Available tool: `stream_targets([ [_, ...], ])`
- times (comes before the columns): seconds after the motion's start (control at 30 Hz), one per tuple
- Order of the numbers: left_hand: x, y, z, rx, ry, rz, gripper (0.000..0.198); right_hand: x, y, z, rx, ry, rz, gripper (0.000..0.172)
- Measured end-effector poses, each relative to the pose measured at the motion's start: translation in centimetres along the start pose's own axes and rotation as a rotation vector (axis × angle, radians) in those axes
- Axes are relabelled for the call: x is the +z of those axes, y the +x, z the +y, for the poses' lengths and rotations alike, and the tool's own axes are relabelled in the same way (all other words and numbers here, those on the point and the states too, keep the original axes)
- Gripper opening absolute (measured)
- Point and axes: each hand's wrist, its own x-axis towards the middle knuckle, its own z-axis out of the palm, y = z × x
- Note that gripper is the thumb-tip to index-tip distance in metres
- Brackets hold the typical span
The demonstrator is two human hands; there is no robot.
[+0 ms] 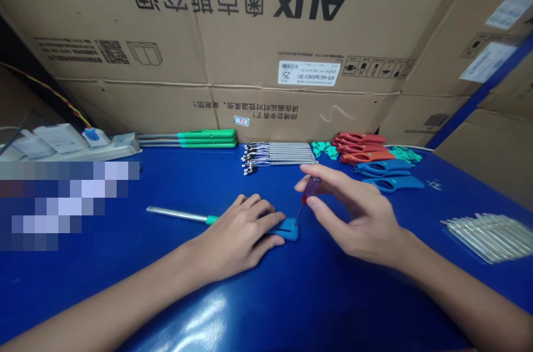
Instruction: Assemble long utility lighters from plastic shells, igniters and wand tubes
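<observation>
A long-neck lighter (293,230) lies on the blue table, its blue handle to the right and its silver tube (177,213) to the left, with a green collar between them. My left hand (245,232) lies over the handle and presses it down, fingers wrapped round it and covering its middle. In my right hand (358,216) is a small screwdriver (310,190) with a purple and red grip, pinched between thumb and fingers. Its thin shaft slants down and the tip meets the handle's right end, close to a dark slot. Whether a screw sits under the tip is too small to tell.
Behind are green-handled lighters (208,139), silver tubes with wires (287,153), small green parts (327,149), red shells (362,146) and blue shells (393,175). Clear-wrapped silver tubes (491,236) lie right. A power strip (83,153) stands left; cardboard (233,63) walls the back.
</observation>
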Motion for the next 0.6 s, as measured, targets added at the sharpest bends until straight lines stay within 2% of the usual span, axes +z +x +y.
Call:
stream_targets([
  [0.13,0.03,-0.05,-0.02,-0.002,0.012,0.007,0.032,-0.18,0.03,0.11,-0.023,-0.027,-0.024,0.047],
  [0.27,0.07,-0.09,-0.04,-0.002,0.015,0.011,0.032,0.31,-0.31,0.70,-0.062,-0.097,0.062,0.054],
  [0.33,0.09,-0.09,-0.05,-0.005,0.011,0.007,0.032,0.48,-0.38,0.85,-0.084,-0.134,0.082,0.053],
  [0.47,0.07,-0.01,-0.01,-0.023,0.000,-0.009,0.032,0.30,-0.28,0.58,-0.071,-0.134,0.056,0.045],
  [0.6,0.03,0.06,0.03,-0.025,-0.014,-0.016,0.032,-0.07,-0.20,0.43,0.019,-0.009,-0.022,0.050],
])
